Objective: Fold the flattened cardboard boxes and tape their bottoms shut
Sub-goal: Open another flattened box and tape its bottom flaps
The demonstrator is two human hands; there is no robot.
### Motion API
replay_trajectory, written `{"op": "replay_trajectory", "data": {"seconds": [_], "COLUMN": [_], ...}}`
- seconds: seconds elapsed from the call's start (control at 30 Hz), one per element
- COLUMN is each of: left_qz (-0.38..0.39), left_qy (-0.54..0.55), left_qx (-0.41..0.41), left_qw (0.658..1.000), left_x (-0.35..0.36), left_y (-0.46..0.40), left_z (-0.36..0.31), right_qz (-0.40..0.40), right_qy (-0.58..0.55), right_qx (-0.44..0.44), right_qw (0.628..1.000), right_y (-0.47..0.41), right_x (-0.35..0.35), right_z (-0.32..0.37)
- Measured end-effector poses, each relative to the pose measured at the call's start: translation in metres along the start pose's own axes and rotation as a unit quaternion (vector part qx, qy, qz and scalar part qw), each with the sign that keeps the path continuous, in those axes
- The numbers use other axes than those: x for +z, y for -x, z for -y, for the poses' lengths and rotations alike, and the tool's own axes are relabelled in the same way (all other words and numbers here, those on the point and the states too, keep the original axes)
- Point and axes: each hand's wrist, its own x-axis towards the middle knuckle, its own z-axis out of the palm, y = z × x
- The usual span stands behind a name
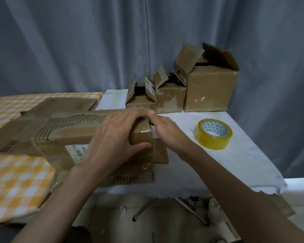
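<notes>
The box (98, 137) being folded lies on its side at the middle of the table, on top of a pile of flat cardboard (25, 130); a white label shows on its near face and one flap (161, 151) sticks out to the right. The left hand (116, 137) is laid over the box's right end, fingers curled round the top edge and the thumb pressed against the near face, so it grips the box. The right hand (165, 127) reaches in from the right to the same end, thumb raised at the top corner just beside the left fingers; its fingers are hidden behind the box, so I cannot tell whether it holds anything. Both forearms stretch forward from the bottom of the view.

A tape roll (214, 134), yellowish, lies flat on the white cloth (235, 163) to the right, apart from the hands. Three boxes (172, 95) with open top flaps stand in a row at the back, smallest on the left. A checked cloth (16, 181) covers the table on the left. A grey curtain (77, 41) hangs behind.
</notes>
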Motion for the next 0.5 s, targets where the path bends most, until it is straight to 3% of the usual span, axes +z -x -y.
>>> {"op": "replay_trajectory", "data": {"seconds": [0.1, 0.23, 0.5], "left_qz": [0.030, 0.051, -0.026], "left_qy": [-0.010, 0.068, 0.038], "left_qx": [-0.056, -0.041, -0.192], "left_qw": [0.998, 0.996, 0.980], "left_x": [-0.011, -0.032, -0.073], "left_y": [0.004, 0.007, 0.037], "left_z": [0.006, 0.029, 0.104], "right_qz": [0.032, 0.033, -0.106], "right_qy": [0.031, 0.059, 0.110], "right_qx": [-0.001, 0.001, -0.035], "right_qw": [0.999, 0.998, 0.988], "right_y": [0.012, 0.024, 0.014], "right_x": [0.009, 0.018, 0.016], "right_z": [0.006, 0.009, 0.002]}}
